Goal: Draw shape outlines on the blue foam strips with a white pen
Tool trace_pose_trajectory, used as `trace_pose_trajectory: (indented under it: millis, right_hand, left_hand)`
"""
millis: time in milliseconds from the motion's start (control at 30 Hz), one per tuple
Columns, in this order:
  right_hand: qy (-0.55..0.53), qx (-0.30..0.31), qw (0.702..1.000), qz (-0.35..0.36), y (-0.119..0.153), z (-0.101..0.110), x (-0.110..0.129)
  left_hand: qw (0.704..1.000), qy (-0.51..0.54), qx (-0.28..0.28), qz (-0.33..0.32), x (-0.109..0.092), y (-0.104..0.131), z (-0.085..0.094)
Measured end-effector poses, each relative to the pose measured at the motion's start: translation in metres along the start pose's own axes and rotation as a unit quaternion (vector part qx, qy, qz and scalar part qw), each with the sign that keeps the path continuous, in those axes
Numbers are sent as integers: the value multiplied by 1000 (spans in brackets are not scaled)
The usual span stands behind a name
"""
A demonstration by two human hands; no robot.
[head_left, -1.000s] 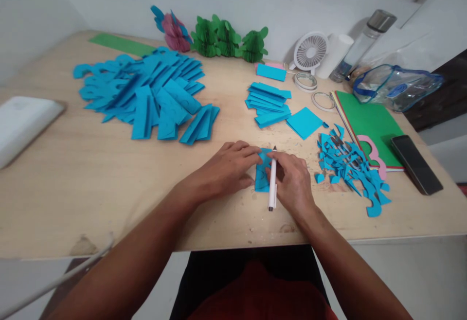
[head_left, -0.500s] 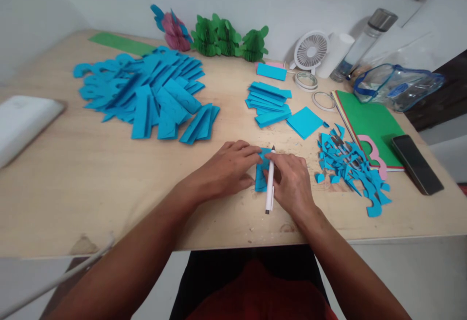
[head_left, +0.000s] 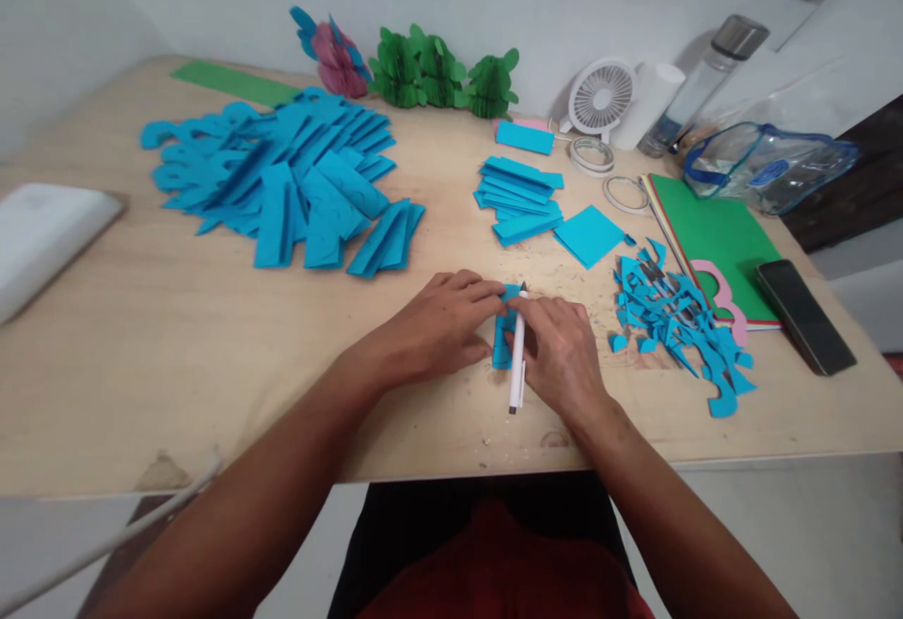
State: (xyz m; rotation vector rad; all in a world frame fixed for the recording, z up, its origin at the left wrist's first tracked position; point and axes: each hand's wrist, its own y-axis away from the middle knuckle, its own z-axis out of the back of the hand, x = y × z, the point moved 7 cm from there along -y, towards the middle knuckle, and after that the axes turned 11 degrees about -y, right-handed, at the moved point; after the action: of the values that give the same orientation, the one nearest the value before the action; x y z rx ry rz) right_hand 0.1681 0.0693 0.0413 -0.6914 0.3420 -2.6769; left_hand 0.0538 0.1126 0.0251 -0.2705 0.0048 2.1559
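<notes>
A small folded piece of blue paper (head_left: 501, 346) lies on the table in front of me, partly covered by my fingers. My left hand (head_left: 455, 323) holds its left and upper edge with the fingertips, the thumb lower down beside it. From the other side my right hand (head_left: 564, 346) has a white pen (head_left: 517, 356) between thumb and fingers, its dark tip pointing away from me. The right fingertips also touch the paper, and the pen crosses over its right part.
A large pile of folded blue papers (head_left: 282, 172) spreads at left. Blue strips (head_left: 520, 200) and a blue square (head_left: 589, 235) lie ahead; blue scraps (head_left: 667, 304), a phone (head_left: 806, 316) and a green folder (head_left: 720, 233) are right. A fan (head_left: 602, 100) stands behind.
My right hand and the pen have shifted slightly left across the blue paper. My left hand has stayed almost in place.
</notes>
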Motion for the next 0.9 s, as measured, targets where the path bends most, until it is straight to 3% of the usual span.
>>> trace_pose_trajectory:
  millis: [900]
  right_hand:
    - [-4,-6,1000,3,1,0,-1]
  left_hand:
    - [1000,0,2,6,-1,0,2]
